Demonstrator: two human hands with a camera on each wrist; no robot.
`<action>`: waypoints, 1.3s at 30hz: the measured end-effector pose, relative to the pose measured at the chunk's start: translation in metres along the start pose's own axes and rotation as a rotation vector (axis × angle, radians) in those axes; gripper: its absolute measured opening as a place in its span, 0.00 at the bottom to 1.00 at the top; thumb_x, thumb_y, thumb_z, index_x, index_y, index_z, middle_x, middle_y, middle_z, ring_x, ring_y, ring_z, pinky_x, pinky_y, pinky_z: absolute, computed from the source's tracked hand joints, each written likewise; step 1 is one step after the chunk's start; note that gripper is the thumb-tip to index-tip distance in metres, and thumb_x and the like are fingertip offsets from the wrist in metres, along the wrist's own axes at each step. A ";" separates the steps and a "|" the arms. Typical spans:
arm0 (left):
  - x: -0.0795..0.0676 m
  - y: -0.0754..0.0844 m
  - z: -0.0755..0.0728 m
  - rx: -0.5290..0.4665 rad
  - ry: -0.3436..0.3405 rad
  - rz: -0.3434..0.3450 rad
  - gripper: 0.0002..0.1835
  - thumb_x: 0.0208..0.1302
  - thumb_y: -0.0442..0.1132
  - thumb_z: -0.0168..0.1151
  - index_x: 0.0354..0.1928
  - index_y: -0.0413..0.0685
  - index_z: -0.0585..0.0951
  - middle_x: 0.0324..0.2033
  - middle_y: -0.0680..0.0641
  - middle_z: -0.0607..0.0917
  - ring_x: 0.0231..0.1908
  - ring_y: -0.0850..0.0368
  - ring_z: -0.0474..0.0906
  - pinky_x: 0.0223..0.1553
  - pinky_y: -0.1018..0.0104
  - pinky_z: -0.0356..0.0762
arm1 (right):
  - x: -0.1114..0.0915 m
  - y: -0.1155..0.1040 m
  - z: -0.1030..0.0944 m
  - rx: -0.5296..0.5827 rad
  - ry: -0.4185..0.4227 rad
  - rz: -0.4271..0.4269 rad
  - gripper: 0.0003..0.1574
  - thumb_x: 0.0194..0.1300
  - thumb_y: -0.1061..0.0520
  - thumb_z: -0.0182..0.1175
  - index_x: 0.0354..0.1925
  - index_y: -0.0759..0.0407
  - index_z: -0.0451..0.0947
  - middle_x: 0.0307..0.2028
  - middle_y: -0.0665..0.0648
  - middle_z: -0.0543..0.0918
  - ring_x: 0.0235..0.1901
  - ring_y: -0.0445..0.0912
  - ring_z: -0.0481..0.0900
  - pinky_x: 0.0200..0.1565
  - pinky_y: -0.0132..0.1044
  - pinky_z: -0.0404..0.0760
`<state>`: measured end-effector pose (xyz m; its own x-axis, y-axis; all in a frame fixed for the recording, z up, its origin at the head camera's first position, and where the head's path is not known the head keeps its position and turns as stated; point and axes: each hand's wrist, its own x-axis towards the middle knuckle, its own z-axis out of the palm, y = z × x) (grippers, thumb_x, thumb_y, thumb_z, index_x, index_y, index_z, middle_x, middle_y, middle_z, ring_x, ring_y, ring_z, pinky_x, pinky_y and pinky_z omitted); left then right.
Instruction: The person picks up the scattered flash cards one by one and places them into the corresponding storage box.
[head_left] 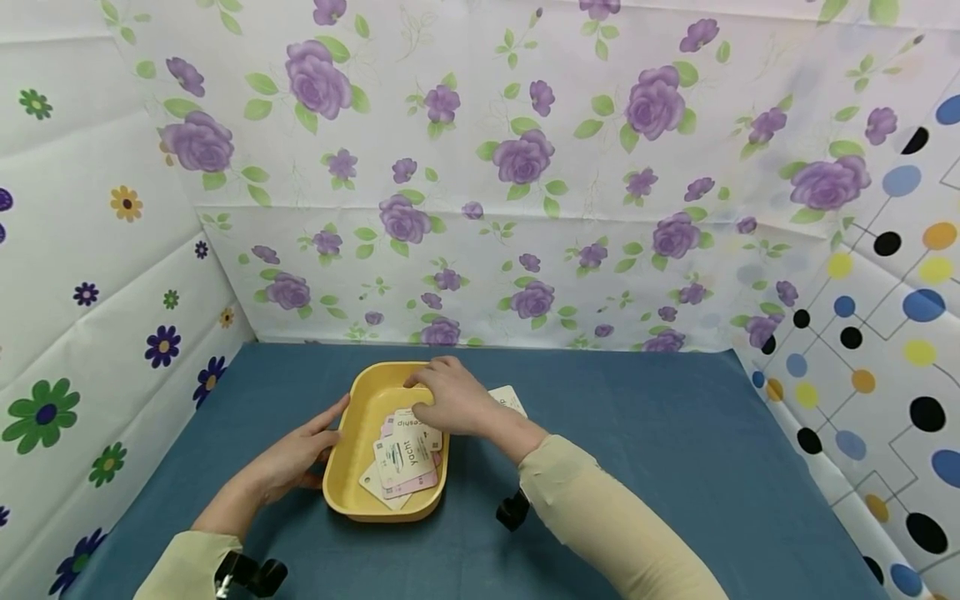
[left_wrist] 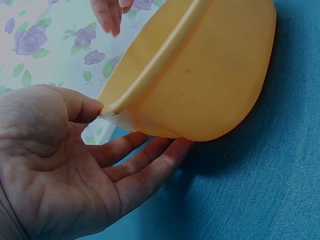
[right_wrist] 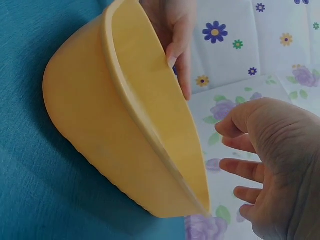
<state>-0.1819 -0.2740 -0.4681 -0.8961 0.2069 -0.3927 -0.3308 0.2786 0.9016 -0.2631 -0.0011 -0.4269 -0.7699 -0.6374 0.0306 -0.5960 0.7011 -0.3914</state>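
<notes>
A yellow plastic basin (head_left: 348, 467) stands on the blue cloth, with several white and pink cards inside. One card reads "yacht" (head_left: 405, 458); another, partly covered, shows "ceship" (head_left: 412, 427). My left hand (head_left: 288, 454) holds the basin at its left side. In the left wrist view its thumb (left_wrist: 85, 107) touches the rim while the other fingers reach along the lower outer wall, tips hidden. Over the basin's far right rim hovers my right hand (head_left: 453, 396). Its fingers are loosely bent, and the right wrist view (right_wrist: 272, 160) shows nothing held in them.
Another white card (head_left: 507, 401) lies on the cloth beyond the right forearm, partly covered by it. Blue cloth (head_left: 637, 433) spreads over the table. A wall sheet with purple flowers (head_left: 525, 158) rises behind, and patterned sheets stand at both sides.
</notes>
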 end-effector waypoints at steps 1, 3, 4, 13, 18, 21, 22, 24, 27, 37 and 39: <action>0.001 0.000 0.000 -0.002 0.003 -0.003 0.35 0.83 0.44 0.44 0.83 0.71 0.43 0.72 0.30 0.64 0.55 0.43 0.80 0.44 0.45 0.82 | -0.001 0.000 -0.001 0.000 0.005 0.000 0.25 0.73 0.47 0.57 0.66 0.45 0.78 0.69 0.52 0.73 0.75 0.53 0.56 0.71 0.51 0.60; 0.002 0.000 0.000 -0.005 0.009 -0.007 0.35 0.83 0.44 0.45 0.83 0.71 0.44 0.72 0.30 0.65 0.54 0.43 0.80 0.43 0.45 0.82 | -0.003 0.001 -0.004 -0.001 0.014 0.001 0.27 0.74 0.47 0.58 0.68 0.45 0.76 0.69 0.52 0.72 0.75 0.52 0.56 0.71 0.51 0.60; 0.002 0.000 0.000 -0.006 0.009 -0.008 0.35 0.83 0.44 0.45 0.83 0.71 0.44 0.72 0.30 0.64 0.55 0.43 0.80 0.44 0.45 0.82 | -0.003 0.002 -0.006 0.000 0.021 -0.001 0.27 0.74 0.46 0.58 0.68 0.45 0.76 0.69 0.52 0.72 0.75 0.52 0.56 0.71 0.51 0.60; 0.002 -0.001 -0.001 0.008 0.020 -0.012 0.35 0.83 0.44 0.44 0.83 0.72 0.44 0.75 0.30 0.59 0.57 0.42 0.79 0.44 0.44 0.82 | -0.009 0.007 -0.017 0.018 0.070 -0.030 0.30 0.74 0.45 0.60 0.71 0.47 0.74 0.68 0.50 0.73 0.72 0.51 0.61 0.71 0.51 0.60; 0.001 -0.001 -0.001 0.011 0.015 -0.010 0.35 0.83 0.44 0.44 0.83 0.71 0.44 0.74 0.29 0.60 0.56 0.43 0.79 0.44 0.44 0.82 | -0.013 0.011 -0.022 0.036 0.089 -0.023 0.30 0.73 0.45 0.60 0.71 0.45 0.73 0.68 0.50 0.72 0.71 0.52 0.62 0.71 0.53 0.60; 0.001 -0.001 -0.001 0.003 0.013 -0.010 0.35 0.83 0.44 0.45 0.83 0.72 0.44 0.74 0.30 0.61 0.56 0.43 0.79 0.44 0.45 0.82 | -0.018 0.016 -0.026 0.066 0.098 -0.021 0.31 0.73 0.45 0.61 0.72 0.45 0.72 0.69 0.51 0.71 0.73 0.53 0.60 0.71 0.55 0.58; 0.001 0.000 -0.001 0.003 0.013 -0.010 0.35 0.83 0.45 0.45 0.83 0.72 0.44 0.74 0.30 0.61 0.56 0.43 0.79 0.44 0.45 0.82 | -0.020 0.018 -0.027 0.080 0.100 -0.019 0.31 0.73 0.45 0.61 0.72 0.45 0.72 0.70 0.52 0.71 0.73 0.54 0.59 0.71 0.56 0.58; 0.002 -0.001 -0.001 0.003 0.015 -0.012 0.35 0.83 0.44 0.45 0.83 0.72 0.44 0.75 0.30 0.59 0.57 0.43 0.79 0.44 0.45 0.82 | -0.023 0.022 -0.029 0.100 0.106 -0.019 0.32 0.74 0.45 0.61 0.72 0.45 0.71 0.71 0.52 0.69 0.75 0.54 0.57 0.71 0.58 0.56; 0.002 0.000 -0.001 0.007 0.022 -0.017 0.35 0.83 0.44 0.45 0.83 0.73 0.44 0.75 0.31 0.58 0.56 0.43 0.79 0.44 0.45 0.82 | -0.027 0.029 -0.030 0.120 0.114 -0.012 0.32 0.74 0.45 0.61 0.73 0.44 0.71 0.72 0.52 0.68 0.76 0.54 0.54 0.71 0.59 0.55; 0.001 0.000 0.000 0.004 0.022 -0.014 0.35 0.83 0.44 0.45 0.83 0.72 0.45 0.73 0.31 0.62 0.54 0.44 0.80 0.43 0.46 0.82 | -0.037 0.045 -0.036 0.160 0.138 0.024 0.32 0.74 0.45 0.62 0.73 0.44 0.70 0.72 0.53 0.68 0.76 0.54 0.55 0.70 0.59 0.58; 0.001 0.000 0.000 0.007 0.023 -0.011 0.35 0.83 0.44 0.45 0.83 0.72 0.44 0.73 0.31 0.61 0.53 0.44 0.80 0.43 0.46 0.82 | -0.039 0.050 -0.037 0.170 0.149 0.030 0.32 0.74 0.45 0.62 0.73 0.44 0.71 0.71 0.53 0.69 0.75 0.54 0.55 0.69 0.59 0.60</action>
<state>-0.1827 -0.2738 -0.4689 -0.8989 0.1819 -0.3986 -0.3391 0.2874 0.8958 -0.2714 0.0702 -0.4133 -0.8196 -0.5539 0.1466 -0.5347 0.6475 -0.5430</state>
